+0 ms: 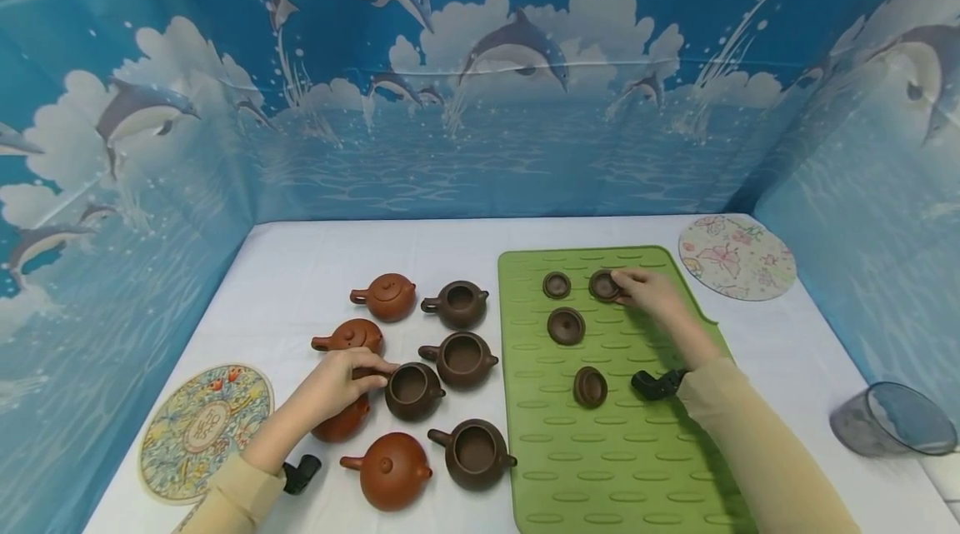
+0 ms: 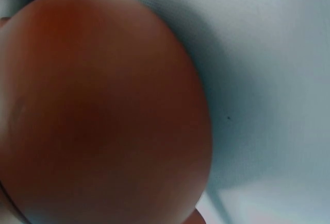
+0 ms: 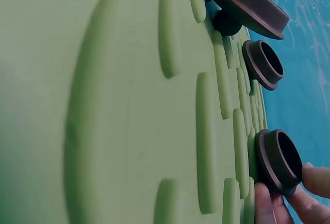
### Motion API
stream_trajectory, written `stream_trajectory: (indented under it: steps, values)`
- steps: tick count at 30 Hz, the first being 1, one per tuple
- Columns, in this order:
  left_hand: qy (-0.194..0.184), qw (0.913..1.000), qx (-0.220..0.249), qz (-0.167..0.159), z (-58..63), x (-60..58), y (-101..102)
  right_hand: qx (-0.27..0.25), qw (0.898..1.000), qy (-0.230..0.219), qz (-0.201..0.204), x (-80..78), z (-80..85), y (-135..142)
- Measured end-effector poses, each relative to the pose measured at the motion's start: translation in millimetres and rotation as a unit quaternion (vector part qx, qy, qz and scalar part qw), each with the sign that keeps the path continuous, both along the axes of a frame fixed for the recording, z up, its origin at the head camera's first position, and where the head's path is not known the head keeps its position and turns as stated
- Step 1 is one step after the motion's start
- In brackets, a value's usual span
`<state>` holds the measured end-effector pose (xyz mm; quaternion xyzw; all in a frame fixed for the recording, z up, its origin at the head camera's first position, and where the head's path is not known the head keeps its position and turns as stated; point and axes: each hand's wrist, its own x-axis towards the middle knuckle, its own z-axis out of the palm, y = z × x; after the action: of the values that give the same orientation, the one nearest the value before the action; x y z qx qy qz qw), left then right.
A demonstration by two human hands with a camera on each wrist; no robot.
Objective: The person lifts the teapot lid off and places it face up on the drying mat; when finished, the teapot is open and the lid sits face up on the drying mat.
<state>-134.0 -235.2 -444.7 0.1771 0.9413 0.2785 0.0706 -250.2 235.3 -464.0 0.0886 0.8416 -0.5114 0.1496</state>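
Note:
My left hand pinches the handle side of a lidless dark brown teapot, its handle hidden by the fingers. Under that hand is a reddish-brown teapot, partly covered; a reddish-brown teapot body fills much of the left wrist view. Over the green mat, my right hand pinches a dark brown teapot lid by its edge, hollow side up. In the right wrist view, thumb and fingers meet at the rim of this lid.
Other lids, one small, one wider and one tilted, lie on the mat. Lidded reddish teapots and open dark ones surround my left hand. Round patterned mats and a clear cup sit around.

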Motion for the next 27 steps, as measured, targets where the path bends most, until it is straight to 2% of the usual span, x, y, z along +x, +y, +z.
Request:
stream_trajectory:
  steps: [7, 15, 22, 25, 27]
  values:
    - [0.004, 1.0000, 0.004, -0.003, -2.2, 0.6, -0.5, 0.025, 1.000, 0.007, 0.007, -0.1, -0.7, -1.1]
    - [0.010, 0.9999, -0.001, -0.001, -1.6, 1.7, -0.2, 0.002, 1.000, 0.004, 0.008, 1.0, -0.6, -0.7]
    - [0.024, 0.9996, 0.008, 0.017, 13.4, 8.6, -0.5, 0.003, 1.000, 0.014, 0.008, 8.2, 4.0, 1.4]
    - [0.047, 0.9987, 0.019, 0.010, 21.7, 16.4, -0.9, 0.031, 0.999, 0.036, 0.014, 15.3, 9.5, -0.4]
    - [0.058, 0.9979, 0.029, -0.002, 25.9, 24.2, -1.0, 0.058, 0.996, 0.069, 0.017, 23.4, 15.8, -3.7]
